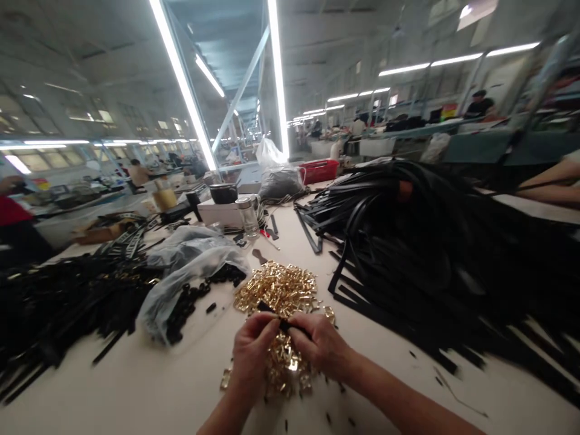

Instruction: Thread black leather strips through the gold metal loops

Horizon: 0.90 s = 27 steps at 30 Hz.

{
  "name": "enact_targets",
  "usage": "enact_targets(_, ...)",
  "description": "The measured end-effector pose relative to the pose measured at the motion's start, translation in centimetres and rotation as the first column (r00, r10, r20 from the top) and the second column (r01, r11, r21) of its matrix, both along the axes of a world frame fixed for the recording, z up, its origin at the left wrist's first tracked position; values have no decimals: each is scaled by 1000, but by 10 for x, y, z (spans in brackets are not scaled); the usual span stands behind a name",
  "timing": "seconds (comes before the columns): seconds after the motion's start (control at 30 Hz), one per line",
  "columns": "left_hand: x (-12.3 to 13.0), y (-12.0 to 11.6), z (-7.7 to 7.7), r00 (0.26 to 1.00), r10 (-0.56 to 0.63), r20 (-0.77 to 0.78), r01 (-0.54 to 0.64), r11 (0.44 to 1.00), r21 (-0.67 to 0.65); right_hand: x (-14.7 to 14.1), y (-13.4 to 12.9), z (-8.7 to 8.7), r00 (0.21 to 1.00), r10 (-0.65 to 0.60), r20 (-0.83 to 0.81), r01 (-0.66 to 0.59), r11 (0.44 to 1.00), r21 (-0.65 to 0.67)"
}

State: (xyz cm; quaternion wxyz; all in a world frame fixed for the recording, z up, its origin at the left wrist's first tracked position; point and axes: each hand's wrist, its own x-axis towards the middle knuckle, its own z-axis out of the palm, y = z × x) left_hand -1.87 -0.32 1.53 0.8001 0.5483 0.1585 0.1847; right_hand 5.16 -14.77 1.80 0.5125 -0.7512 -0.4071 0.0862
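Note:
My left hand [254, 344] and my right hand [319, 341] meet above a heap of gold metal buckles [283, 287]. Both hands pinch a short black strap [284, 325] between thumb and fingers, one at each side of its middle. One strap end sticks out at the upper left, past my left fingers. Whether a buckle sits on the strap between the fingertips is too small to tell. More gold pieces lie on the white table [181, 386] beneath and between my wrists.
Long black straps [408, 241] are piled on the right. Black strap pieces [67, 296] and a clear plastic bag [181, 254] lie left. Behind stand a glass jar [247, 216], a black bowl [223, 193] and a red basket [319, 171]. A person's arm [550, 181] shows at far right.

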Motion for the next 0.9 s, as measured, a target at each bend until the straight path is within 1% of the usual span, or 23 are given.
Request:
enact_targets(0.1,2,-2,1,996,26,89,-20,998,-64,2,0,0,999,43,-31,-43,999,10)
enact_targets(0.2,4,-2,-2,993,-12,120,28,991,-133,3,0,1,998,59,-35,-58,998,16)
enact_targets(0.27,4,-1,-5,994,-31,107,50,983,-177,2,0,2,997,66,-39,-65,998,19)
enact_targets(0.37,3,0,-9,996,-50,75,64,977,-202,2,0,2,996,72,-48,-72,997,19)
enact_targets(0.53,3,-1,-5,991,-116,71,129,966,-226,4,1,1,997,72,-9,-72,997,18)
enact_targets(0.67,2,0,-3,996,-86,10,86,960,-268,3,-1,1,997,57,50,-58,998,11)
enact_targets(0.77,4,2,-6,998,-58,-31,47,958,-283,1,-2,0,995,29,98,-27,1000,-12)
enact_targets(0.83,5,3,-10,996,-60,-64,40,959,-280,0,-3,0,995,-3,101,5,1000,-21)
enact_targets(0.9,6,3,-14,994,-68,-86,42,962,-271,-2,-2,-2,997,-34,63,35,999,-16)
